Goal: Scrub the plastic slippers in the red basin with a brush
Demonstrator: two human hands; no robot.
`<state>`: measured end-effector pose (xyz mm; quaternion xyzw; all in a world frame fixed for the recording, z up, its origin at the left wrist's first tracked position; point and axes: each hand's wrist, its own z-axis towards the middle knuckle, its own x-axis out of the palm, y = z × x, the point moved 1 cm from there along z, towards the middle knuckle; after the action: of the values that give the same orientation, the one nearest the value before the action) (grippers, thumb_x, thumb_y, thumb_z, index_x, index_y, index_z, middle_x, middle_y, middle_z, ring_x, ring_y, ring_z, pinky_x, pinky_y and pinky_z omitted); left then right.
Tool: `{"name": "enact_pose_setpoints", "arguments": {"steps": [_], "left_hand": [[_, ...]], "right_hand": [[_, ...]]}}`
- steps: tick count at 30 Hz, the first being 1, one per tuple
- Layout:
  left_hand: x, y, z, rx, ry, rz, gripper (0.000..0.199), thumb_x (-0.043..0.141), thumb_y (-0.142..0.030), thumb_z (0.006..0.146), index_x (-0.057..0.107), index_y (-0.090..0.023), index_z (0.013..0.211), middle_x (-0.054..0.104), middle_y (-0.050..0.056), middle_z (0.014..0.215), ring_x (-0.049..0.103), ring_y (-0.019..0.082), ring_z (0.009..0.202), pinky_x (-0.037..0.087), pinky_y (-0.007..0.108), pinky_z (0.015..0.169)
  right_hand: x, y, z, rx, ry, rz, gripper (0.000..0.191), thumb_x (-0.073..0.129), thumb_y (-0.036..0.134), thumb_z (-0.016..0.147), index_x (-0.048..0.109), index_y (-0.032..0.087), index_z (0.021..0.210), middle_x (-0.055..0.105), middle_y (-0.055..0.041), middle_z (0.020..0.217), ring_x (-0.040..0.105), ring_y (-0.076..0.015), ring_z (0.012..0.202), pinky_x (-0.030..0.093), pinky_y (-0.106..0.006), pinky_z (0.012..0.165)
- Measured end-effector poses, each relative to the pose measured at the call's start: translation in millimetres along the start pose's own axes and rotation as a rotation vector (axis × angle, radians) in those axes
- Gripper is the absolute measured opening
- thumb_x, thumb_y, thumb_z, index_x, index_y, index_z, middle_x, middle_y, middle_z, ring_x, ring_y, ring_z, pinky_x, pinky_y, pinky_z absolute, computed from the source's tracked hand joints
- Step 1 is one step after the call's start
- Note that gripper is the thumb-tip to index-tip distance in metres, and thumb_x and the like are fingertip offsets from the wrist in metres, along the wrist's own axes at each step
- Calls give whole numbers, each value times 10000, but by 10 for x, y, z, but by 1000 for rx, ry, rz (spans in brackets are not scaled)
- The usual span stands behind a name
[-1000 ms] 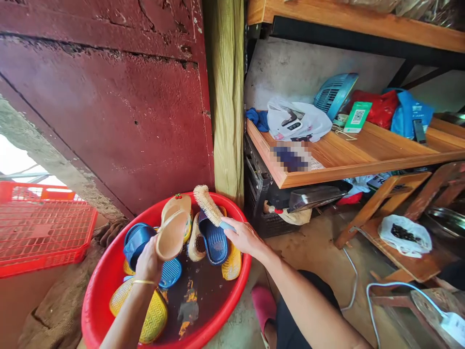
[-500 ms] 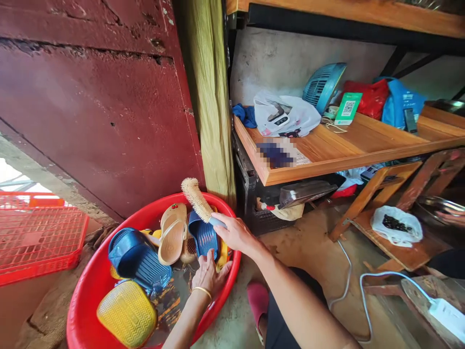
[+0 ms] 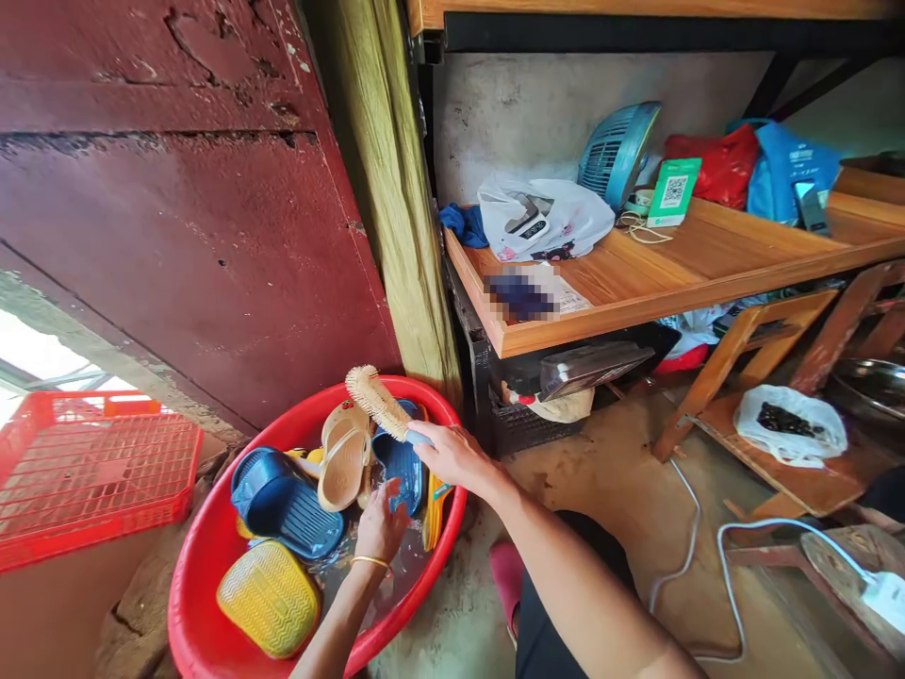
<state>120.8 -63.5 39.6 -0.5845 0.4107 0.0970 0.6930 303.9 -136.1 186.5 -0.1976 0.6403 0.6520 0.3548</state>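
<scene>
Head view: scrubbing brush (image 3: 378,404) held over the far right part of a red basin (image 3: 194,604), pale bristles pointing up and to the left. Right hand (image 3: 452,459): fingers closed around its grey-blue handle. Left hand (image 3: 380,526): low inside the basin at the near end of a blue slipper (image 3: 404,464), fingers bent and somewhat apart; cannot tell whether they grip it. Yellow bangle (image 3: 371,562) on the left wrist.

Basin contents: dark water (image 3: 410,566) and several pieces of footwear. Beige slipper (image 3: 344,471) just left of the first blue one, partly over other footwear. Larger blue slipper (image 3: 287,500) on the left side, opening upward. Yellow slipper (image 3: 270,599) nearest the viewer, patterned sole up. Orange-yellow piece (image 3: 433,517) against the right wall, partly hidden.

Surroundings: maroon door (image 3: 176,255) behind the basin; red crate (image 3: 106,471) to the left, apart from it. Wooden shelf (image 3: 735,250) at right bears a white plastic bag (image 3: 580,222), a blue fan (image 3: 614,156), a green QR card (image 3: 673,193), and red and blue bags. Below, a wooden chair (image 3: 749,434) carries an open white bag with dark contents.
</scene>
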Motion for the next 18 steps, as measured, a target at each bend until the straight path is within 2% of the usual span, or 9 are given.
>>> {"name": "enact_pose_setpoints", "arguments": {"steps": [2,4,8,12,15,18], "left_hand": [[-31,-62,-63,27,58,100,312,568,-497,813,647,-212,914,715,89,917,701,258,854,521,383,793],[37,-174,-130,21,110,216,374,568,-575,806,627,-209,856,701,108,918,693,291,909,501,413,843],[238,-385,-162,-85,172,396,543,503,-669,830,586,-171,1032,650,177,1094,685,327,961,499,430,811],[298,-392,-123,-72,240,449,440,464,-551,911,548,-180,1132,648,151,1110,676,263,1016,495,357,842],[320,-341,-149,-65,266,486,395,549,-455,879,540,-182,1164,629,155,1157,694,261,970,505,348,796],[345,-335,-183,-53,276,524,366,555,-309,853,531,-194,1199,606,167,1222,709,269,941,512,359,765]], "right_hand": [[4,7,19,11,-3,12,488,517,271,940,554,279,1427,633,-4,1379,605,-198,1251,451,-305,1073],[8,29,31,2,-7,32,486,516,279,942,557,253,1426,613,-16,1403,587,-197,1273,439,-298,1085],[18,62,-2,-6,15,25,493,519,301,945,547,255,1435,622,-19,1394,597,-195,1261,448,-289,1069],[13,69,-62,-12,35,-40,487,497,292,949,549,269,1432,669,-27,1334,639,-214,1203,482,-311,1026],[4,81,-76,-8,34,-82,486,491,287,950,544,300,1433,661,-9,1346,636,-220,1206,487,-328,1021],[-8,97,-75,-1,29,-93,488,485,282,956,531,318,1441,650,6,1361,629,-206,1216,475,-318,1034]]}}
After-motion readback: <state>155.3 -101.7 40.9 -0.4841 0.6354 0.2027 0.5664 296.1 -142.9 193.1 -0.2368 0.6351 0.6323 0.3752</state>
